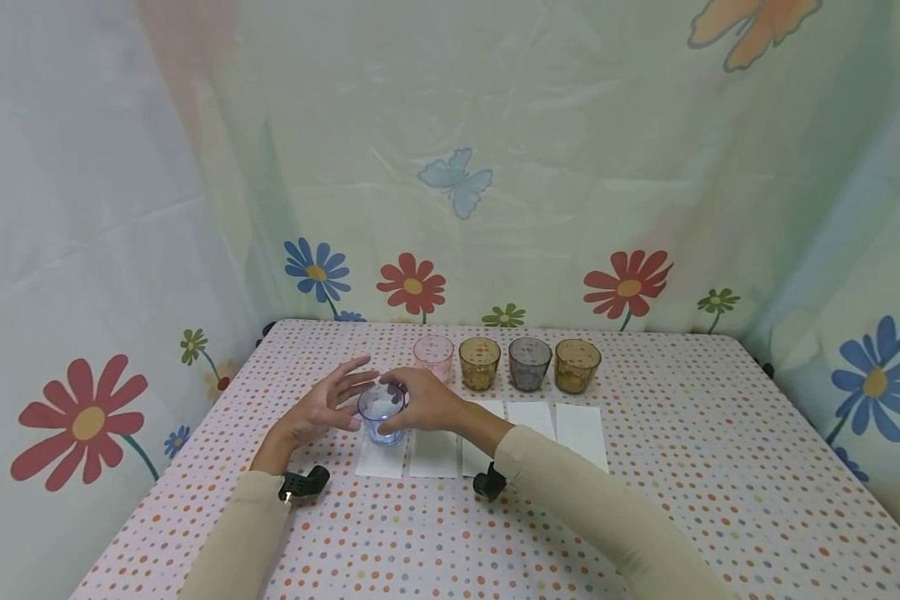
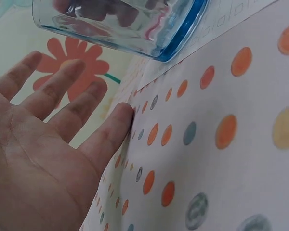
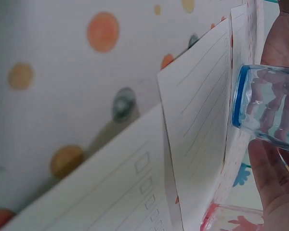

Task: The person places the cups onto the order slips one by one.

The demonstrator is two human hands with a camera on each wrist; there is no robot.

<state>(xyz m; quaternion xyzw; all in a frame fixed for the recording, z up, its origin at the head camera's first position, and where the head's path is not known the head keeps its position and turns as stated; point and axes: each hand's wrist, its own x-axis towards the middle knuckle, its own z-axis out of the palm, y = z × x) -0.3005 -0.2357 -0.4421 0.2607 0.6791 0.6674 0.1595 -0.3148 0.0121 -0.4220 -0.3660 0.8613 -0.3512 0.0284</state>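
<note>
Showing just left of centre in the lower half of the head view, the blue glass (image 1: 381,408) is gripped by the right hand (image 1: 429,402), thumb and fingers curled round it. It is over the leftmost card (image 1: 379,463); contact is unclear. Beside it, the left hand (image 1: 322,408) has its fingers apart. Four glasses (image 1: 480,367) stand mid-frame, beyond, on the dotted tabletop (image 1: 390,542).

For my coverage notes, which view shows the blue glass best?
The head view: it shows the blue glass from rim to base, though the right hand covers part. Both wrist views show its base closer but crop it, the left at the top edge, the right at the right edge.
</note>
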